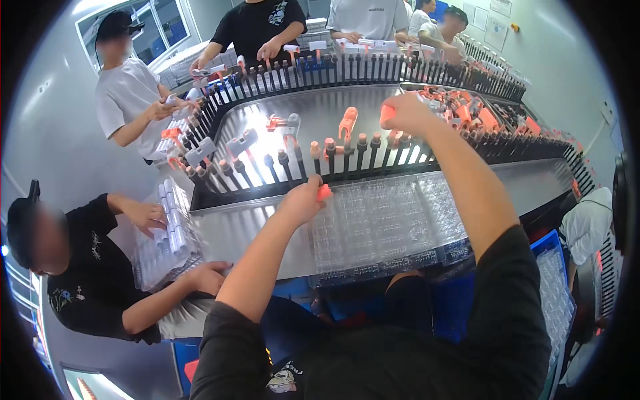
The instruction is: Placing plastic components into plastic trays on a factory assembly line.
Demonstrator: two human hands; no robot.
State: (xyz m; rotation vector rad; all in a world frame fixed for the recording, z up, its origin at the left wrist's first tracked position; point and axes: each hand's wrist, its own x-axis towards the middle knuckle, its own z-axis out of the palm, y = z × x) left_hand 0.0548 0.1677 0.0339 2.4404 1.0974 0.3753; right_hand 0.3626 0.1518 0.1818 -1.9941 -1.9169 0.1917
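My left hand (301, 202) is closed around a small orange plastic part (324, 193), just in front of the near row of black pegs (360, 157). Farther up and to the right, my right hand (410, 115) grips another orange plastic part (387, 114) above the metal table. Between the hands, an orange piece (347, 123) stands upright on a peg. Grey-and-orange pieces (241, 143) sit on pegs to the left. Below my left hand lie clear moulded plastic trays (373, 227) with many small hollows.
A heap of orange and grey parts (467, 110) fills the right side. At left, a co-worker's hand (143, 217) touches white tubes (173, 220) in a clear tray. Other people stand along the far pegs. A blue crate (553, 280) with clear trays stands at lower right.
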